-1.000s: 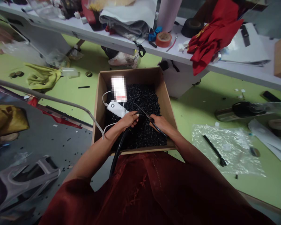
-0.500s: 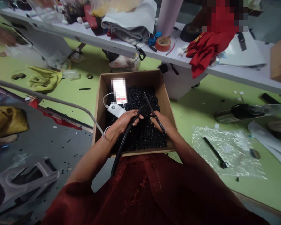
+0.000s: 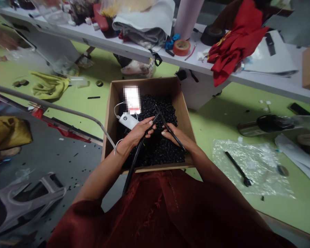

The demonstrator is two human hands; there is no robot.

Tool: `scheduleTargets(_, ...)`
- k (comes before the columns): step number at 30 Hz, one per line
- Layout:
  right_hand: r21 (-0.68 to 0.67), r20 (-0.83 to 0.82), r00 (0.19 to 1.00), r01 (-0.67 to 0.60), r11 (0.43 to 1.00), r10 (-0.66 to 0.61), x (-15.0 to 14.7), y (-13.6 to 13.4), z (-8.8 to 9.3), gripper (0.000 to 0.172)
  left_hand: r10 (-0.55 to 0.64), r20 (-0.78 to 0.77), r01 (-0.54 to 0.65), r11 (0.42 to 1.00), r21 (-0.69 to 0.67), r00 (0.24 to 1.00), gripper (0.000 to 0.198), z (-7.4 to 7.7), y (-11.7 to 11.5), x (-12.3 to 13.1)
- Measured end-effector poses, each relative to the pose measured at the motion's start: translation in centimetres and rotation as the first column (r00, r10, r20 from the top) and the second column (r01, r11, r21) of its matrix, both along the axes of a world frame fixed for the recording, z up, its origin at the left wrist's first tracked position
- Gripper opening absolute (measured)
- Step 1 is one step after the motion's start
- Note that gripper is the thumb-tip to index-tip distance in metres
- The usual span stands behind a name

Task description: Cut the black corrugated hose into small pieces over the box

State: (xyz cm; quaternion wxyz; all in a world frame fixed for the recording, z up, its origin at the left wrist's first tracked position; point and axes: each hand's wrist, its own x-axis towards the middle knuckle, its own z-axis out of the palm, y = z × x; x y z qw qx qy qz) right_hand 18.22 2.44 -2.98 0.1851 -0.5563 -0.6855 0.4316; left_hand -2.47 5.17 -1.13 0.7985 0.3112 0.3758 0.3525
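Observation:
My left hand [image 3: 138, 133] grips a black corrugated hose [image 3: 135, 162], which runs from above the box's contents down past the front wall toward my body. My right hand [image 3: 175, 136] holds a thin black rod [image 3: 169, 127], and its upper end nearly meets the hose tip. Both hands sit over a heap of small black plastic pieces [image 3: 157, 153] inside an open cardboard box [image 3: 144, 82]. A white rectangular device [image 3: 127, 121] with a white cable lies left of my left hand, near a blurred white label [image 3: 131, 100].
A white bench [image 3: 134, 51] across the back holds a roll of orange tape [image 3: 182, 47] and a red cloth [image 3: 235, 48]. A clear plastic sheet [image 3: 250, 168] with a black forked tool [image 3: 239, 168] lies right of the box. A grey rail [image 3: 51, 105] crosses the left.
The rod's upper end has swung left toward the hose tip. The fingers of my right hand now lie straighter along the rod. The hose stays in my left hand.

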Motion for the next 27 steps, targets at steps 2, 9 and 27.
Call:
scheduleTargets(2,0.002,0.000,1.000,0.001,1.000,-0.001,0.0,0.0,0.0,0.044,-0.015,-0.032,0.016,1.000,0.011,0.999,0.040,0.0,0.0,0.0)
scheduleTargets(9,-0.012,0.010,1.000,-0.018,1.000,0.018,0.0,-0.1,0.4,0.044,-0.069,-0.115,0.073,0.997,0.031,0.991,0.040,0.2,0.3,-0.3)
scheduleTargets(27,0.004,0.334,0.942,0.035,0.999,-0.035,-0.5,0.2,0.8,0.014,-0.005,-0.251,0.008,1.000,0.011,0.968,0.022,-0.5,0.4,0.1)
